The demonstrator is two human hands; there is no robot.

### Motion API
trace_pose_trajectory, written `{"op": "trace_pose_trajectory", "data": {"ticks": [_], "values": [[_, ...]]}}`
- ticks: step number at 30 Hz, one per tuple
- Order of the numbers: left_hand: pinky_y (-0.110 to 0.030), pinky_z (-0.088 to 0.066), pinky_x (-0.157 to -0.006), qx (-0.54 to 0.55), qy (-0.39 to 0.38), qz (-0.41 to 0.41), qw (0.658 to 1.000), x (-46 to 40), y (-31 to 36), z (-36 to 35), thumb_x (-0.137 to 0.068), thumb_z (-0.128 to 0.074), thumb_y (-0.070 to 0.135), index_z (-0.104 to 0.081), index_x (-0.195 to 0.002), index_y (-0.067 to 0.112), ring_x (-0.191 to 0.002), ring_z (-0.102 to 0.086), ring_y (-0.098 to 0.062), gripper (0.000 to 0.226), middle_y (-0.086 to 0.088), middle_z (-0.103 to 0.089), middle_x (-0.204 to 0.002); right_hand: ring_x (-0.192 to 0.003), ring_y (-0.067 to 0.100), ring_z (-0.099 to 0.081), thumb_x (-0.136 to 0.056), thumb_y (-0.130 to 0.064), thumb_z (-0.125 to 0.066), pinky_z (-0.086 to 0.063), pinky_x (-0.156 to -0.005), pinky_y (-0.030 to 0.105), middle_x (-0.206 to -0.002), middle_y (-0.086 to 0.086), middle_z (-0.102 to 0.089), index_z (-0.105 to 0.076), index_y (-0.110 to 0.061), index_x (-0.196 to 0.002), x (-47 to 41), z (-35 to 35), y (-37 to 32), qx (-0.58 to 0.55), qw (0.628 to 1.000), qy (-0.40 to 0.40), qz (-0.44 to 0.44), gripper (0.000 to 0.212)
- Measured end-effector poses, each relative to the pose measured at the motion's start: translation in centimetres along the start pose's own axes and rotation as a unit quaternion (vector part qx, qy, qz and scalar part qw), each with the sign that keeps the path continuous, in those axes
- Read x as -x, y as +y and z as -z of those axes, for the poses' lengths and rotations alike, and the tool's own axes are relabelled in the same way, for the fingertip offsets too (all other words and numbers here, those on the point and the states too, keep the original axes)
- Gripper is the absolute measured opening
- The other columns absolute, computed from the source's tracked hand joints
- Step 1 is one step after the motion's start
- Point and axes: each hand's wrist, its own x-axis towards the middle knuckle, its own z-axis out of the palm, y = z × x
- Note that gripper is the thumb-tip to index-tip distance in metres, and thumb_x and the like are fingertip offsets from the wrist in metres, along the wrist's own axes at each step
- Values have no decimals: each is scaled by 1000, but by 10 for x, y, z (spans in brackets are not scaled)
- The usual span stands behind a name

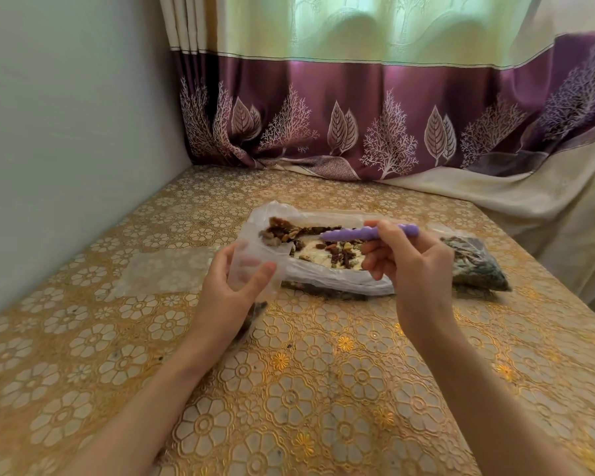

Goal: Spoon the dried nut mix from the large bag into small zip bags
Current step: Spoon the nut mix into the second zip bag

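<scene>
purple spoon pinched in my right hand over the big bag, left hand gripping a small bag; next i'd tip nuts into its mouth.

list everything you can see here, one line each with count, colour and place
large clear plastic bag: one, lying open mid-table, nut mix inside
brown and green dried nut mix: one heap, inside the large bag
small clear zip bag: one, held at the large bag's left end
purple plastic spoon: one, over the large bag
filled small zip bag: one, dark mix inside, right of the large bag
gold floral tablecloth: one, covering the table
purple and cream leaf-print curtain: one, behind the table
grey wall: one, left side
left hand: one, holds the small clear zip bag
right hand: one, grips the spoon handle
</scene>
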Motion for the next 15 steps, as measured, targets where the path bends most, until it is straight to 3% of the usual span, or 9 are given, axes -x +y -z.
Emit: {"op": "trace_pose_trajectory", "data": {"ticks": [6, 11, 15], "values": [[-25, -50, -84, 7, 9, -4, 1000, -1, 1, -1, -61, -65, 60, -47, -126, 26, -94, -62, 4, 76, 13, -63, -110, -56, 12, -59, -91, 2, -52, -46, -50, 21, -63, -1, -67, -67, -8, -89, 5, -4, -1, 63, 992, -96, 52, 18], [-33, -52, -86, 10, 8, 2, 1000, 0, 3, -2, -61, -67, 60, -43, -131, 24, -103, -62, -11, 83, 6, -62, -117, -58, 12, -58, -87, -6, -54, -46, -52, 21, -65, 0, -66, -68, -8, -90, 1, -1, 0, 51, 991, -108, 55, 15], [-45, -45, -99, -9, 4, -5, 1000, 2, 2, -1, -65, -66, 63, -41, -134, 22, -117, -54, -16, 84, 1, -54, -130, -58, 12, -56, -91, -10, -53, -47, -53, 21, -65, 1, -64, -67, -9, -89, -9, 11, 3, 12, 999, -34, 37, 14]]}}
